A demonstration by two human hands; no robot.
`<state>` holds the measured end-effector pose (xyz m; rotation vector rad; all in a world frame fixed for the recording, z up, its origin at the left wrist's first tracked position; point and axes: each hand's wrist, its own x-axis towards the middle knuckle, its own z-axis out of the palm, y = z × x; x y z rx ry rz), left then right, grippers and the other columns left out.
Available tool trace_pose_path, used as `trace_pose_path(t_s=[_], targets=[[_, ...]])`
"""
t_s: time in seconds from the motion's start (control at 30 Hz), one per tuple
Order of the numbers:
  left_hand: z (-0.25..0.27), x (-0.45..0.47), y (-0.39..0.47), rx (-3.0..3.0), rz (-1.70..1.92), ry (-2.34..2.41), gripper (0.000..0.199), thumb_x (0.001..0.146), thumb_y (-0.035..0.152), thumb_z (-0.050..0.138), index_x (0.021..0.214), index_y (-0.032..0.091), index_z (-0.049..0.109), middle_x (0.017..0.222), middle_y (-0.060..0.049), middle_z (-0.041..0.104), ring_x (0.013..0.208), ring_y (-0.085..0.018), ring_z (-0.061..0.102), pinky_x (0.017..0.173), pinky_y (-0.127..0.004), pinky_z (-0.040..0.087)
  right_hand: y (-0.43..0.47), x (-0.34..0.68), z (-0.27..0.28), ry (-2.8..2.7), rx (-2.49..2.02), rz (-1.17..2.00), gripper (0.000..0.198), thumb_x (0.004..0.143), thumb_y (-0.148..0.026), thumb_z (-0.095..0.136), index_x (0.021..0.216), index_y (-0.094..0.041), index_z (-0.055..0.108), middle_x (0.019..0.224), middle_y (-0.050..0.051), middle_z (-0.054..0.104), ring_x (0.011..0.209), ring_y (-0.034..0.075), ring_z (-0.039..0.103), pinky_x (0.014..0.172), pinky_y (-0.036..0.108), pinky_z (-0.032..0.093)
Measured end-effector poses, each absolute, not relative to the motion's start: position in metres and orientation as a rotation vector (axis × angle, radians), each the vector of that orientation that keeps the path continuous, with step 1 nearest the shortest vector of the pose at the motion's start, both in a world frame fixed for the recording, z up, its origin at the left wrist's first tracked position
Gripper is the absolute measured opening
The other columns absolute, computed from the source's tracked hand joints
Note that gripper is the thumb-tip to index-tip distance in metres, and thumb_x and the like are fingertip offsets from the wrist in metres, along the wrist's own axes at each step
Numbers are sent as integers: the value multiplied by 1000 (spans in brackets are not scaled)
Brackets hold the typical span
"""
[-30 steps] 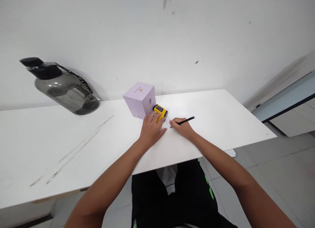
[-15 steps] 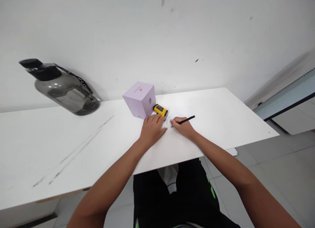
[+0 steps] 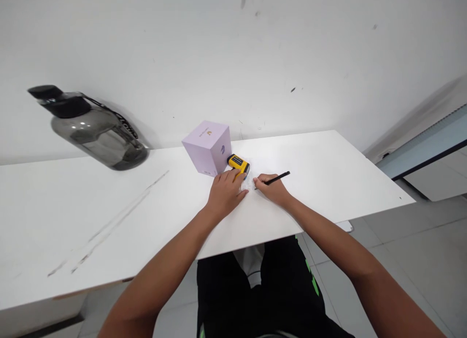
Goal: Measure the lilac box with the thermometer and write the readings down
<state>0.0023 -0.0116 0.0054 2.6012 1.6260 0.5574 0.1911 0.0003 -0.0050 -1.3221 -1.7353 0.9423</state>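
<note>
My right hand pinches a slim black pen, its tip down at a small white slip of paper that carries faint marks. Flat beside the slip lies my left hand, fingers stretched out and thumb near the paper's lower edge. Its fingertips reach the near side of a small yellow and black object, whose kind I cannot make out. Just behind that object stands a lilac cube-shaped box with a small emblem on top and a dark picture on its side.
A large grey see-through bottle with a black lid and strap stands at the left, near the wall. The white table has its front edge close to my body. Dark streaks mark its left part.
The pen and right hand have shifted very slightly to the right. My left hand, the box and the yellow object stay in place.
</note>
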Motion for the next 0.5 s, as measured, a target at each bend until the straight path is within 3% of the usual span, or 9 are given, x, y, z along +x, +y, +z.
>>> trace_pose_path(t_s=[0.17, 0.33, 0.4, 0.5], targets=[[4, 1, -11, 2630, 635, 1595, 42, 83, 33, 64, 124, 23, 63, 130, -12, 61, 120, -32, 55, 100, -46, 40, -5, 193, -5, -1724, -1317, 784, 39, 88, -44, 49, 56, -22, 43, 55, -1, 48, 55, 14, 45, 55, 28, 34], [3, -7, -7, 2652, 1106, 1686, 19, 91, 33, 55, 91, 22, 70, 94, -7, 71, 91, -23, 62, 95, -43, 37, -6, 197, -4, -1789, -1384, 506, 38, 93, -51, 43, 83, -21, 63, 60, 0, 58, 58, 16, 55, 59, 27, 39], [3, -13, -2, 2626, 1404, 1735, 16, 89, 32, 57, 85, 22, 68, 85, -6, 69, 83, -21, 61, 88, -40, 38, -1, 200, -3, -1822, -1481, 360, 36, 94, -51, 44, 96, -21, 65, 69, 1, 64, 64, 17, 60, 62, 27, 41], [3, -22, 5, 2482, 1773, 1797, 22, 84, 36, 64, 99, 20, 65, 97, -10, 66, 96, -24, 60, 90, -40, 39, 8, 208, -3, -1873, -1631, 128, 32, 95, -38, 45, 111, -19, 65, 100, 8, 70, 85, 21, 64, 71, 29, 43]])
